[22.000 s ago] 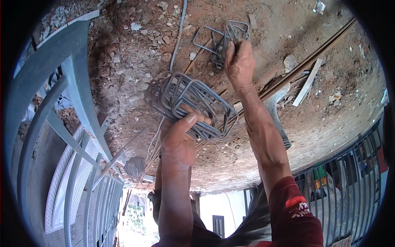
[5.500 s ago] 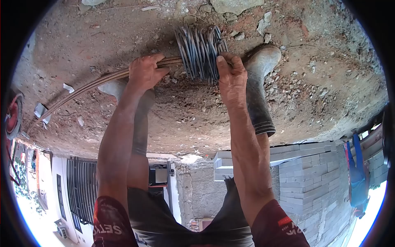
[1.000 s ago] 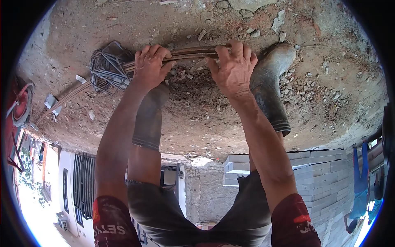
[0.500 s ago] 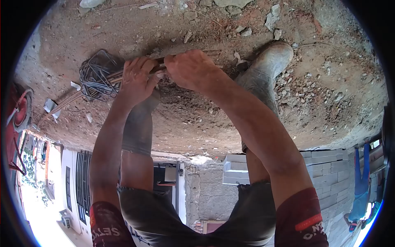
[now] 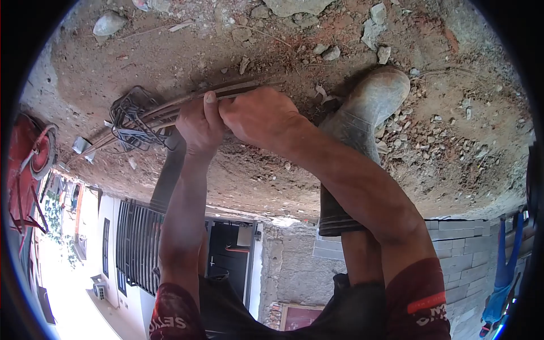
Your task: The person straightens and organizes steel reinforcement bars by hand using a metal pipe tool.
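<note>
Thin brown steel rods [image 5: 168, 113] run in a bundle along the dirt, low in front of me. My left hand [image 5: 199, 126] is closed around part of the bundle, thumb pointing up. Right beside it, touching, my right hand [image 5: 258, 116] is also closed at the rods; its palm side is hidden. Some rods pass beyond both hands and show past the knuckles. A tangle of bent steel stirrups [image 5: 131, 118] lies over the rods to the left of my left hand.
My right boot [image 5: 377, 93] stands on dirt beside loose gravel [image 5: 408, 133]. Stones [image 5: 331, 53] lie farther ahead. A red wheelbarrow [image 5: 34, 153] is at the far left. Behind me are a block wall [image 5: 459, 243] and another person [image 5: 501, 283].
My left hand has turned, bringing its thumb upward, and sits closer against my right hand. My left forearm and left leg have shifted. The whole view has moved slightly.
</note>
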Tool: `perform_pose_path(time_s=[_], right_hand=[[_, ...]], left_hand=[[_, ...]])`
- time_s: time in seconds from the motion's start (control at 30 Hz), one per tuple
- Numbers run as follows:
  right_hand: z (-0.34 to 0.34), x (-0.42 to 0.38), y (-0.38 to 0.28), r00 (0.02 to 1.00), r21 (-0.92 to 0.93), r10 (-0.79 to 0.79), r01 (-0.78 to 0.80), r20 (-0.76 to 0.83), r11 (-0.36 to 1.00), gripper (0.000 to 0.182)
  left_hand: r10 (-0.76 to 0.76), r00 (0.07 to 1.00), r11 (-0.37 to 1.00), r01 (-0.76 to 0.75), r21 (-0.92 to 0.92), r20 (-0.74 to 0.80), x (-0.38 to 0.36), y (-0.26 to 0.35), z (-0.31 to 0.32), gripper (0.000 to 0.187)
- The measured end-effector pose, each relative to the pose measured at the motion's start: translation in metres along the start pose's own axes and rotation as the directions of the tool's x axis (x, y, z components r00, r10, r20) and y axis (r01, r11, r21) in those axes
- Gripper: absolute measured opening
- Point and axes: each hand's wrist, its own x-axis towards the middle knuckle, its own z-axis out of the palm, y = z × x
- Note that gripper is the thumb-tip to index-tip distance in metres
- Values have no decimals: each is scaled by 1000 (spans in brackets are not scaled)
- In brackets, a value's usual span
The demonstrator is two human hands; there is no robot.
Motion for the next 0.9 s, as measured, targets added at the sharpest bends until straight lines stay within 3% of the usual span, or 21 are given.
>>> perform_pose_path(time_s=[0.17, 0.2, 0.23, 0.27, 0.3, 0.33, 0.4, 0.43, 0.5, 0.53, 0.6, 0.67, 0.73, 0.77, 0.8, 0.83, 0.87, 0.9], right_hand=[[8, -10, 13, 994, -85, -17, 8, -108, 996, 13], [8, -20, 24, 915, -116, -76, 32, -397, 993, 16], [8, -31, 37, 750, -156, -134, 42, -648, 987, 20], [9, -38, 49, 694, 102, 142, -99, -706, 990, 21], [11, -45, 61, 600, 362, 413, -210, -685, 908, 23], [14, -52, 71, 600, 363, 414, -212, -685, 907, 23], [18, -61, 85, 677, 749, 690, -312, -257, 585, 34], [18, -60, 81, 675, 749, 689, -307, -264, 588, 34], [21, -56, 67, 737, 972, 675, -130, -38, 196, 48], [21, -51, 66, 738, 972, 673, -128, -39, 196, 48], [19, -39, 71, 719, 868, 680, -238, -144, 435, 55], [20, -33, 74, 694, 896, 711, -235, -117, 377, 54], [23, -30, 75, 670, 917, 736, -232, -91, 324, 54], [27, -30, 76, 684, 845, 719, -306, -126, 439, 62], [30, -28, 76, 706, 752, 690, -367, -158, 547, 71], [36, -26, 78, 714, 755, 670, -323, -201, 571, 68], [34, -23, 77, 733, 751, 648, -305, -206, 585, 68], [31, -20, 74, 804, 805, 570, -221, -170, 551, 62]], left_hand=[[111, 993, 993, -110, 33, -33, 8, 3, 3, 41], [88, 996, 996, -88, -8, 11, 8, 1, 3, 37], [69, 996, 996, -66, -52, 54, 10, 0, 3, 36], [76, 996, 996, -73, -57, 49, 13, 1, 3, 36], [205, 977, 977, -207, 54, 54, 15, 2, 1, 34], [324, 943, 928, -333, 166, 76, 15, 3, -1, 36], [356, 933, 912, -360, 197, 55, 12, -3, 3, 39], [389, 921, 894, -386, 228, 34, 14, -5, 5, 45], [393, 919, 891, -392, 230, 42, 14, -9, 8, 47], [392, 919, 890, -393, 230, 51, 13, -11, 10, 48], [401, 916, 894, -397, 206, 26, 14, -26, 19, 54], [406, 914, 899, -401, 176, 7, 16, -22, 17, 60], [184, 981, 983, -185, 8, 59, 20, -13, 15, 62], [178, 982, 984, -179, 8, 56, 22, -8, 11, 62], [208, 942, 947, -262, 187, 265, 25, -5, 7, 63], [180, 868, 866, -363, 344, 462, 27, -4, 2, 63], [161, 879, 864, -345, 367, 448, 27, -8, 3, 63], [63, 826, 866, -323, 381, 560, 26, -15, 10, 69]])
